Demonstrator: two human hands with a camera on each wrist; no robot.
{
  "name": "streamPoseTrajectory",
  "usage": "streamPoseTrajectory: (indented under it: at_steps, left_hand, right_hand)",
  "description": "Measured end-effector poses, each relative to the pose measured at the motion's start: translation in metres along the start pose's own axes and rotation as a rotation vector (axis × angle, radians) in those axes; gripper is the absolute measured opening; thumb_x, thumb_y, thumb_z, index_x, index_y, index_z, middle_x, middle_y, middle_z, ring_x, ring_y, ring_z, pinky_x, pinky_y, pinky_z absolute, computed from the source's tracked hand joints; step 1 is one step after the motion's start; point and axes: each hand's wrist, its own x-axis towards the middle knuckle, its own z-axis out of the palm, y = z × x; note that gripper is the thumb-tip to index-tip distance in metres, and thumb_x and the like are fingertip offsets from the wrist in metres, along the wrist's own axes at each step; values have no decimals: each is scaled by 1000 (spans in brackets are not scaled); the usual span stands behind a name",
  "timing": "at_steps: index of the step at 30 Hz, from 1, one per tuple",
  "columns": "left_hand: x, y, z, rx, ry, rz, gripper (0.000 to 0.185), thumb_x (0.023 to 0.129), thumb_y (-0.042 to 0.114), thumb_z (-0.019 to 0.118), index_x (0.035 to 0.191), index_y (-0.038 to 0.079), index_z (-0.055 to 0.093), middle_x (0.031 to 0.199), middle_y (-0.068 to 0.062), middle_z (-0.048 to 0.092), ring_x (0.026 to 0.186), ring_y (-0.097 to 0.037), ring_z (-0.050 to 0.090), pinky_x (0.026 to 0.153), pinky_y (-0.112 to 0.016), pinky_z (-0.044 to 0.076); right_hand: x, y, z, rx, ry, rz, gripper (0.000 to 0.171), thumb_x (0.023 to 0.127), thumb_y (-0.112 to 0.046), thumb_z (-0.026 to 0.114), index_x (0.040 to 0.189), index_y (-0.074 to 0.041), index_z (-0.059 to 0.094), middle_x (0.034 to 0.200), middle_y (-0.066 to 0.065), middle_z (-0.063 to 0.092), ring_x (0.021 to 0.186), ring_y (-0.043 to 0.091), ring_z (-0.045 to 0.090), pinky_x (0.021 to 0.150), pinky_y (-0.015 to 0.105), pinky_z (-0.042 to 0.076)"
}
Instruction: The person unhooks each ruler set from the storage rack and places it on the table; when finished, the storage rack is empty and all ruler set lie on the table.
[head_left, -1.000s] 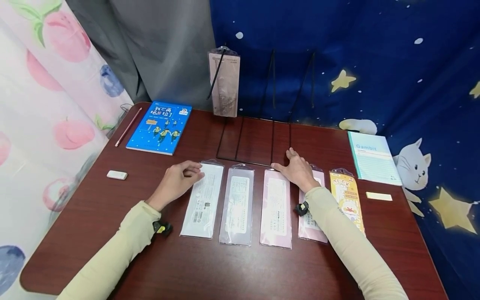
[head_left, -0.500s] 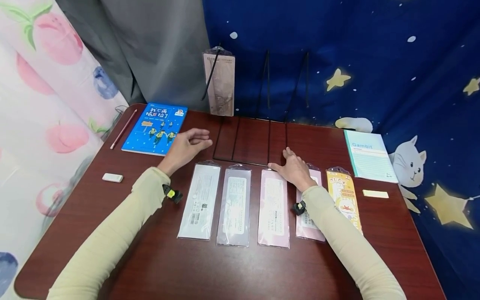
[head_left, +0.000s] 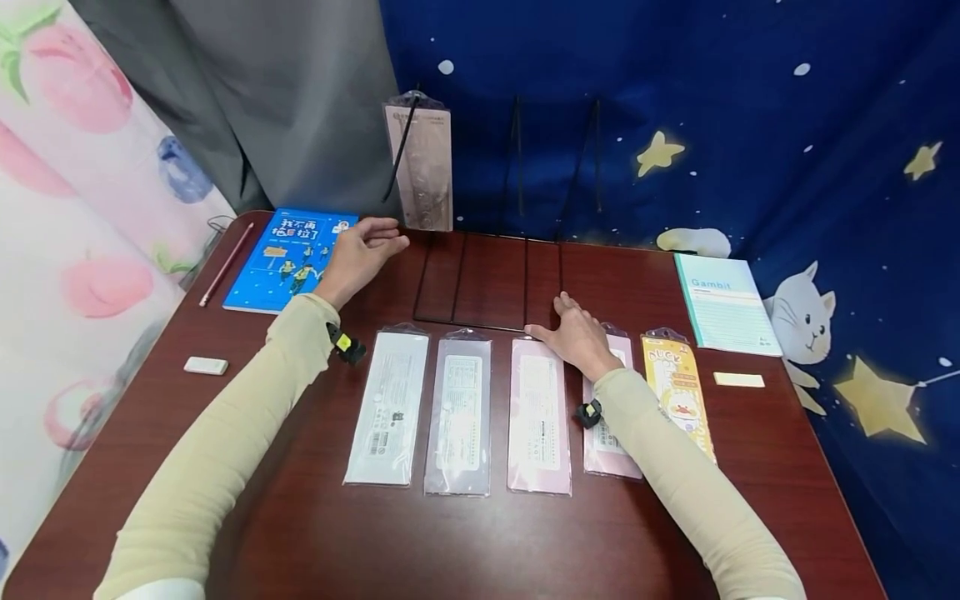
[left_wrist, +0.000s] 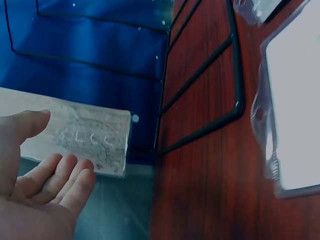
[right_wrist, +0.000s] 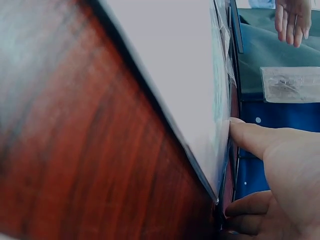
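Observation:
My left hand [head_left: 363,257] is raised beside the lower end of a flat pink package [head_left: 425,162] hanging from a hook of the black wire rack [left_wrist: 239,90]. In the left wrist view its thumb and fingers are apart with nothing held, overlapping that package. At the rack's front right, my right hand [head_left: 577,337] is low over the table with fingers spread, between the tops of two pink-backed packages [head_left: 538,417] [head_left: 609,446]. Left of these lie a white package [head_left: 388,408] and a grey-lilac package [head_left: 458,417], printed labels up.
A yellow duck package [head_left: 678,387] lies right of the row, partly behind the right sleeve. Blue book [head_left: 288,262], pencil [head_left: 227,265] and white eraser [head_left: 206,365] are at left. A Gambit notebook [head_left: 727,304] and pale yellow strip [head_left: 738,380] are at right.
My left hand has moved up and away from the white package's top toward the hanging package. The right hand stays at the rack's front. The head view has shifted slightly.

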Motion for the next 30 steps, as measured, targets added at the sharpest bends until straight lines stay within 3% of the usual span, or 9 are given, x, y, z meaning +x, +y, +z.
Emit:
streamPoseTrajectory:
  at_steps: [9,13,20,30]
  left_hand:
    - [39,14,-3,8,110,-29,59,97,41,72,146,11,59,141,-13,66,129,-23,66,112,-39,50]
    - [54,20,-4,47,132,-9,57,98,37,71,146,10,58,141,-14,65,131,-25,64,112,-40,49]
    - [72,26,-3,50,41,-27,71,99,42,70,157,13,43,152,-14,56,141,-26,54,118,-41,43]
    - [82,17,-8,-93,26,90,63,102,27,68,156,7,43,152,-20,53,141,-30,53,118,-40,43]
  right_hand:
    - [-1,-2,-2,0,6,-4,93,96,-58,66,162,-2,31,173,15,20,154,46,32,124,62,26]
    - [-1,-2,-1,2,-2,-1,93,96,-57,67,162,-2,30,173,15,19,154,46,31,123,63,27]
    - [-2,1,-1,-11,13,8,94,95,-57,68,162,-2,31,173,16,20,153,47,33,122,63,29]
    - [0,-1,1,5,-5,21,95,95,-58,68,163,-4,29,174,14,19,155,45,31,124,62,26]
